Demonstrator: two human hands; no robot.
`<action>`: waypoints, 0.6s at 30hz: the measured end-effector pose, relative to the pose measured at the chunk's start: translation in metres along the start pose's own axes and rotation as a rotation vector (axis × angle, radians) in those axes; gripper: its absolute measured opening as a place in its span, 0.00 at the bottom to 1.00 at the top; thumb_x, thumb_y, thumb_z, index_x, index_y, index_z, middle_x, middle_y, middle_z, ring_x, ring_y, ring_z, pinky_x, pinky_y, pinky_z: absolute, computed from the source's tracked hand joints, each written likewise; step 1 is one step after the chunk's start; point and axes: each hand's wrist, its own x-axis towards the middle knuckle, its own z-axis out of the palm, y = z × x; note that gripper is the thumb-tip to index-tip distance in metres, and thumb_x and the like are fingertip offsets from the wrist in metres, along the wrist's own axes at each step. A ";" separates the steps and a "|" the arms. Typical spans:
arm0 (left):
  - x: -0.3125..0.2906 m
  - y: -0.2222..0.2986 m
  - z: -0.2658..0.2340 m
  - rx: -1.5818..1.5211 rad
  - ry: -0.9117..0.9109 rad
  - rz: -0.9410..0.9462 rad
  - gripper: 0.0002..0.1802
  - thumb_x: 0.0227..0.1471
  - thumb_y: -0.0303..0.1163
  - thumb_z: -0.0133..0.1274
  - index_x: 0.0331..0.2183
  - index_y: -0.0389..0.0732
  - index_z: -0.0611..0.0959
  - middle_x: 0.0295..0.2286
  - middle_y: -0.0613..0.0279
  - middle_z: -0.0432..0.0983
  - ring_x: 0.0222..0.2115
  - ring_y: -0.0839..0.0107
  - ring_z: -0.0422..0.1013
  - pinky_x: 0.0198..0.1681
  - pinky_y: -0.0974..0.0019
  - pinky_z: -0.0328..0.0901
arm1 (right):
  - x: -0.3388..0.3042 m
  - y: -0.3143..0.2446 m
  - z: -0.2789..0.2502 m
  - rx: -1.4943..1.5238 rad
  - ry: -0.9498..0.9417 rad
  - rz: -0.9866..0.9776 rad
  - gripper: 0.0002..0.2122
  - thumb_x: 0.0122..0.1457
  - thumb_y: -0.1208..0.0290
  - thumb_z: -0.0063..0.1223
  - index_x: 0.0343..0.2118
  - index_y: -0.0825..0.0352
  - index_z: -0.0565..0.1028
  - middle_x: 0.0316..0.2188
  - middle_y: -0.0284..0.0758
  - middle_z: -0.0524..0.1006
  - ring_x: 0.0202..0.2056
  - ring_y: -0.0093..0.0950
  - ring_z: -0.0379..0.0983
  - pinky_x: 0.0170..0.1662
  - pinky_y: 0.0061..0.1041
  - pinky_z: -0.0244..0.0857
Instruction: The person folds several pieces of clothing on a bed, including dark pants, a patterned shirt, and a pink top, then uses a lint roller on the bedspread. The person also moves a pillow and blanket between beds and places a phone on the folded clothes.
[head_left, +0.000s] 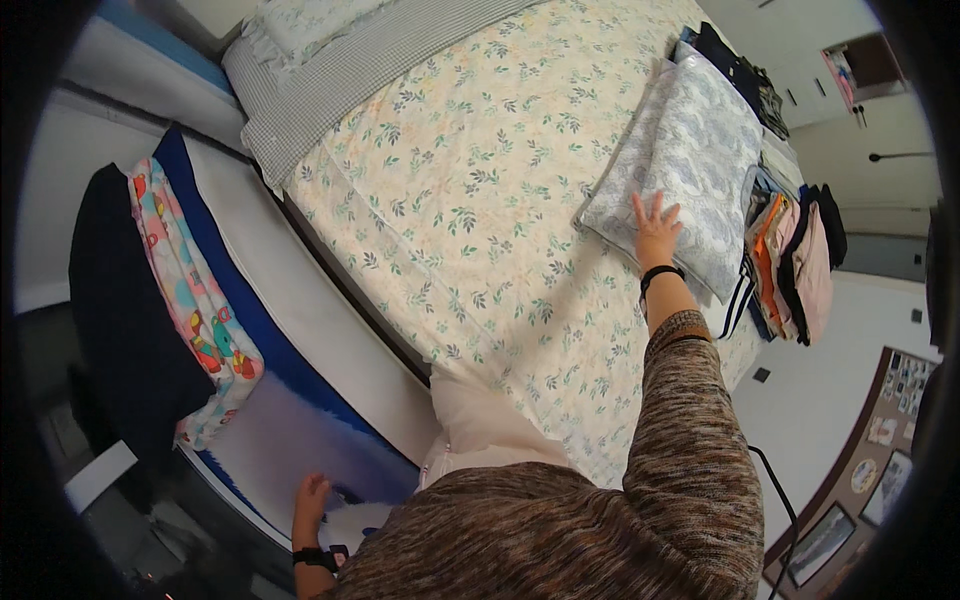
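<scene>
My right hand (pixel 658 230) lies with spread fingers on the near end of a folded pale quilt (pixel 700 140) with a grey-blue pattern, at the right edge of the bed. The quilt looks thick and is stacked in layers. My left hand (pixel 312 497) hangs low at the left, beside the bed, its fingers partly curled; whether they hold anything does not show. Near it is a fluffy lilac-white cover (pixel 290 440) on a blue-edged surface. Under the quilt, a floral sheet (pixel 470 200) with green leaves covers the bed.
Folded clothes (pixel 785 255) in orange, pink and black are piled right of the quilt, with dark garments (pixel 735 70) behind. Along the left stand a cartoon-print blanket (pixel 190 300) and a dark rounded piece (pixel 125 320). A grey checked cloth (pixel 290 85) edges the far bed. Framed pictures (pixel 825 540) hang lower right.
</scene>
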 end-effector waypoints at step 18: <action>-0.033 -0.050 0.048 -0.108 -0.064 -0.126 0.23 0.51 0.38 0.54 0.47 0.36 0.73 0.38 0.60 0.73 0.38 0.69 0.69 0.41 0.68 0.63 | 0.065 0.009 -0.043 0.333 0.138 -0.352 0.07 0.50 0.77 0.46 0.32 0.65 0.74 0.28 0.45 0.77 0.33 0.43 0.75 0.34 0.41 0.68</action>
